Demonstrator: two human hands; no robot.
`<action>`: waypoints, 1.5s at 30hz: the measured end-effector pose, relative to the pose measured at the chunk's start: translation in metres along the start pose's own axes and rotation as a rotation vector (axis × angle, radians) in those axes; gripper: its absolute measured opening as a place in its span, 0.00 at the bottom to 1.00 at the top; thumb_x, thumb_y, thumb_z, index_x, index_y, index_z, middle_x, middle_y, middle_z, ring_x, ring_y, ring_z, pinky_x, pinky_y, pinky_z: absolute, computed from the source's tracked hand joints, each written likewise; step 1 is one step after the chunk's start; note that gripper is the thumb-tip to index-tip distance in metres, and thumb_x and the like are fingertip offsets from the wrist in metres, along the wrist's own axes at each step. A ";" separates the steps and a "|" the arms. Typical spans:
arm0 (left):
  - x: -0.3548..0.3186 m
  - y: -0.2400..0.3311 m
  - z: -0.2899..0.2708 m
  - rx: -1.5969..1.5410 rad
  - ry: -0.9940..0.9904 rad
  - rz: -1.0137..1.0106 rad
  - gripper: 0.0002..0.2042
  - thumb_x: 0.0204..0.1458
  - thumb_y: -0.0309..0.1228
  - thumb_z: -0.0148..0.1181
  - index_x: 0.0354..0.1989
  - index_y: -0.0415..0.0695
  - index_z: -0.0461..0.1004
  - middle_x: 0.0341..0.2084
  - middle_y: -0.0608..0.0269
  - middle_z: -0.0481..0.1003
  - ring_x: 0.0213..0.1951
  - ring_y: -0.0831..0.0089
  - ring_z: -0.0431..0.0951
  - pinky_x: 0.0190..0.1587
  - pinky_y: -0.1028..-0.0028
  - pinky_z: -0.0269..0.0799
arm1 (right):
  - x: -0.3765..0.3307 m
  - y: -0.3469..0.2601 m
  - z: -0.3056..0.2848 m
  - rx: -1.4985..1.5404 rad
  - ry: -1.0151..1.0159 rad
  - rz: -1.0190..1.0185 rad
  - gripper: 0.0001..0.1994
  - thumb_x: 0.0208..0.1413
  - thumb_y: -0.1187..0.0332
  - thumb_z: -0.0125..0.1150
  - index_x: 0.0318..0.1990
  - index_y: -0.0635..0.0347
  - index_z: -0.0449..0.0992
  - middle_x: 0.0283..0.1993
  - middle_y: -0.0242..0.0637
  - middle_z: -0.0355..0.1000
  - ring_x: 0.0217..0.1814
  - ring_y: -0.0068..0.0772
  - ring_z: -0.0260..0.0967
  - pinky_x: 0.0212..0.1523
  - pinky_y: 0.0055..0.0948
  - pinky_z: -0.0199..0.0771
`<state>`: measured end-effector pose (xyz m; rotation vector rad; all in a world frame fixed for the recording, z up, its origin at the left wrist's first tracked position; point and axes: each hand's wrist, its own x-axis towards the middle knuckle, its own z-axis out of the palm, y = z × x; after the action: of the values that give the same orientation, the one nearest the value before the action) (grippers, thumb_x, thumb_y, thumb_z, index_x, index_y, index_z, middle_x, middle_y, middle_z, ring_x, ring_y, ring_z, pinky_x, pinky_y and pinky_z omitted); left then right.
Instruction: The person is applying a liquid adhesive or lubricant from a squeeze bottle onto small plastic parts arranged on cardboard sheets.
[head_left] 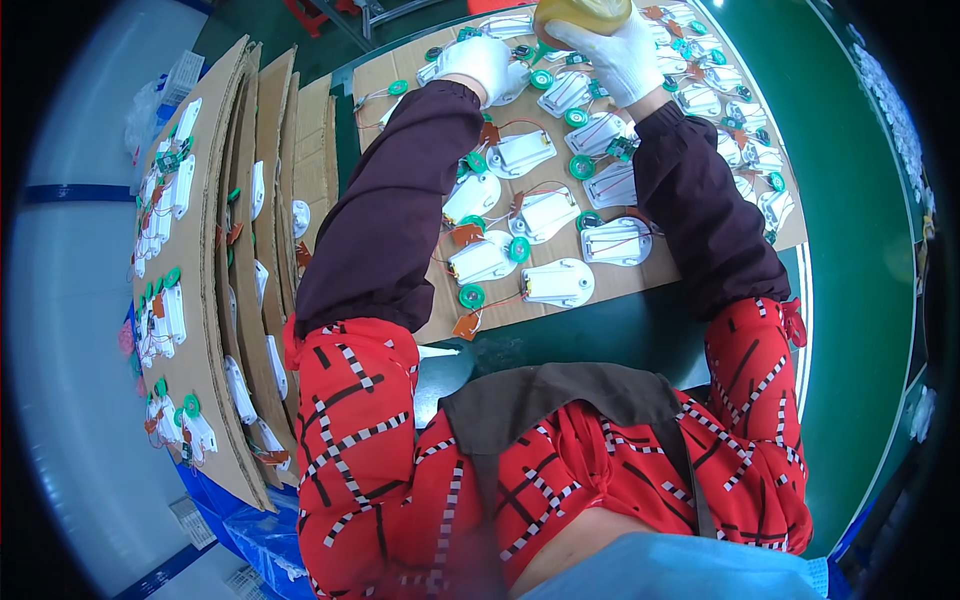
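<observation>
My right hand (620, 62), in a white glove, is wrapped round a yellowish, see-through, rounded bottle (585, 14) at the top edge, where part of it is cut off. My left hand (478, 66), also gloved, is over the far left part of a cardboard sheet (640, 287), beside a white plastic housing (513, 82); its fingers blend with the white parts there. Rows of similar white housings (558, 284) cover the sheet. Thin wires join them to green round parts (471, 296), small green circuit boards (622, 149) and brown flat pieces (467, 325).
To the left, several cardboard sheets (215, 300) stand on edge close together, with more white housings (175, 312) on them. A green table (850, 250) lies under the work and extends right. Blue plastic (265, 540) is below the upright sheets. A red object (318, 18) stands beyond the table.
</observation>
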<state>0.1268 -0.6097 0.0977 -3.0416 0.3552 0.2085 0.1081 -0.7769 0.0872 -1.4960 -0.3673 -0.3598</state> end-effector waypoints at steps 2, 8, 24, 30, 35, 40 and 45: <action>0.004 -0.006 0.008 -0.007 0.047 0.004 0.23 0.50 0.52 0.51 0.37 0.45 0.80 0.36 0.50 0.77 0.40 0.55 0.78 0.45 0.62 0.72 | 0.002 0.002 0.003 0.028 0.002 -0.018 0.26 0.41 0.72 0.70 0.51 0.63 0.70 0.47 0.36 0.73 0.48 0.28 0.70 0.50 0.27 0.70; 0.005 -0.009 0.015 -0.057 0.117 0.030 0.25 0.49 0.56 0.51 0.33 0.46 0.80 0.32 0.48 0.78 0.38 0.54 0.78 0.44 0.62 0.72 | 0.007 0.006 0.012 0.169 0.068 0.027 0.27 0.41 0.72 0.70 0.52 0.63 0.69 0.46 0.37 0.73 0.47 0.29 0.71 0.48 0.26 0.71; -0.007 -0.011 0.011 0.051 0.417 0.045 0.26 0.45 0.55 0.57 0.44 0.47 0.79 0.46 0.50 0.71 0.52 0.57 0.70 0.53 0.62 0.67 | 0.045 -0.109 -0.021 0.477 0.279 -0.557 0.20 0.50 0.74 0.65 0.51 0.63 0.69 0.45 0.34 0.70 0.46 0.27 0.70 0.48 0.28 0.72; -0.001 -0.121 -0.001 -0.270 0.175 -0.089 0.18 0.41 0.37 0.63 0.42 0.46 0.78 0.39 0.55 0.78 0.42 0.60 0.78 0.47 0.69 0.71 | 0.039 -0.078 0.018 0.357 0.109 -0.376 0.24 0.47 0.70 0.68 0.53 0.62 0.68 0.46 0.33 0.71 0.46 0.24 0.69 0.47 0.24 0.69; -0.002 -0.110 0.013 -0.192 0.148 -0.161 0.14 0.45 0.38 0.60 0.41 0.50 0.79 0.41 0.56 0.77 0.45 0.61 0.76 0.50 0.67 0.70 | 0.033 -0.039 0.042 0.245 -0.003 -0.171 0.28 0.43 0.71 0.70 0.53 0.62 0.67 0.46 0.35 0.72 0.46 0.25 0.69 0.47 0.25 0.69; -0.001 -0.088 0.016 -0.164 0.120 -0.159 0.13 0.49 0.41 0.59 0.40 0.53 0.80 0.42 0.57 0.76 0.44 0.59 0.77 0.47 0.64 0.72 | 0.034 -0.005 0.057 0.045 -0.027 -0.202 0.22 0.47 0.64 0.69 0.49 0.62 0.72 0.43 0.35 0.74 0.43 0.25 0.72 0.44 0.23 0.72; 0.004 -0.087 0.022 -0.093 0.234 -0.122 0.10 0.49 0.37 0.59 0.38 0.53 0.81 0.40 0.57 0.77 0.42 0.58 0.78 0.46 0.64 0.73 | 0.030 -0.001 0.069 0.078 -0.058 -0.137 0.25 0.46 0.63 0.70 0.51 0.61 0.70 0.45 0.36 0.73 0.45 0.27 0.72 0.46 0.25 0.72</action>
<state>0.1486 -0.5242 0.0803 -3.1720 0.1762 -0.1434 0.1334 -0.7084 0.1039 -1.4105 -0.5261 -0.4058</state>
